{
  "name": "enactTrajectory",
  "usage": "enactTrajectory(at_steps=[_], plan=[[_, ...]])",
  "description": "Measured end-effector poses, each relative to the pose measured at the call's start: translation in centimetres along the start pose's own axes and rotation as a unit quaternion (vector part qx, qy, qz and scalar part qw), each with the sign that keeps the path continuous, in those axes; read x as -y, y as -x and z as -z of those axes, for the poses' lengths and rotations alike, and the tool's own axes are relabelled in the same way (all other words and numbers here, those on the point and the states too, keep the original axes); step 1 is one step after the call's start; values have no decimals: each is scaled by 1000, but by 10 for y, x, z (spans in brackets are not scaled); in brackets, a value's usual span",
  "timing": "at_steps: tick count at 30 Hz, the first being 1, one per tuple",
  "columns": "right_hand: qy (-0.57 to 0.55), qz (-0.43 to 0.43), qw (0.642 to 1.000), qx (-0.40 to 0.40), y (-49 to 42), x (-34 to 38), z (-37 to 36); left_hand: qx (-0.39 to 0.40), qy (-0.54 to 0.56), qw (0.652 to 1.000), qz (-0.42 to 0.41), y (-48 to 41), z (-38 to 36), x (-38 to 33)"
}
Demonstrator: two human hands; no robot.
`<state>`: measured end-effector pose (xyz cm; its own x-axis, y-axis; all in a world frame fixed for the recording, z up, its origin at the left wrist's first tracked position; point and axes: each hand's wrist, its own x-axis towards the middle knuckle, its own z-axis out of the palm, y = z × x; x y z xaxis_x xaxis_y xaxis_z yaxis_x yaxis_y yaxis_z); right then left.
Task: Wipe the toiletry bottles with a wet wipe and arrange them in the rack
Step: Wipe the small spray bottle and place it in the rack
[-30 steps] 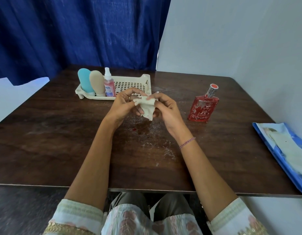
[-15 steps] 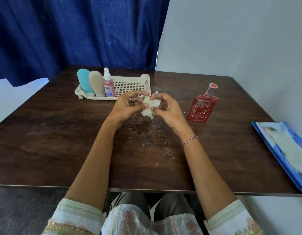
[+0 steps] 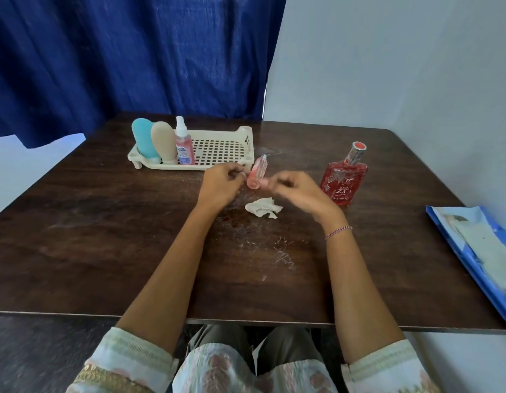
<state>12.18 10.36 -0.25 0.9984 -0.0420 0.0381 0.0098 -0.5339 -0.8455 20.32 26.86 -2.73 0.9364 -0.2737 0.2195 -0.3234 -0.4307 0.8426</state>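
A small pink bottle (image 3: 257, 175) hangs tilted above the table, just in front of the cream rack (image 3: 222, 150). My left hand (image 3: 221, 186) pinches its left side, and the curled fingertips of my right hand (image 3: 298, 191) hold its lower right end. A crumpled white wet wipe (image 3: 263, 208) lies on the table below my hands. At the rack's left end stand a blue bottle (image 3: 142, 140), a beige bottle (image 3: 163, 142) and a pink spray bottle (image 3: 184, 146). A red perfume bottle (image 3: 344, 180) stands on the table right of my right hand.
A blue wet-wipe pack (image 3: 478, 251) lies at the table's right edge. White smears mark the dark wooden table (image 3: 104, 236) near the middle. The rack's right part holds no bottles. A blue curtain hangs behind the table.
The wipe, held around the small bottle by both hands before, now lies on the table. The pink bottle is uncovered between my fingertips, and my hands have drawn slightly apart.
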Motion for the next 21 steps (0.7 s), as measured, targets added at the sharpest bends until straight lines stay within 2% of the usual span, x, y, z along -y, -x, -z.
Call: enactTrajectory(at_steps=[2, 4, 7, 11, 15, 21], plan=[[-22, -5, 992, -121, -14, 2, 1, -35, -59, 998, 14, -10, -3, -2], [-36, -25, 981, -188, -32, 3, -4, -44, -97, 994, 23, -17, -6, -4], [11, -63, 982, -176, -50, -1, -21, -38, -139, 989, 18, -17, -14, -4], [29, -84, 977, -194, -57, -15, -32, -44, -120, 992, 13, -17, -20, -3], [-51, -84, 977, -190, -59, -15, -28, -40, -54, 998, 17, -22, -18, -3], [-123, -103, 972, -172, -52, -14, -19, 4, 91, 993, 81, -21, -11, -3]])
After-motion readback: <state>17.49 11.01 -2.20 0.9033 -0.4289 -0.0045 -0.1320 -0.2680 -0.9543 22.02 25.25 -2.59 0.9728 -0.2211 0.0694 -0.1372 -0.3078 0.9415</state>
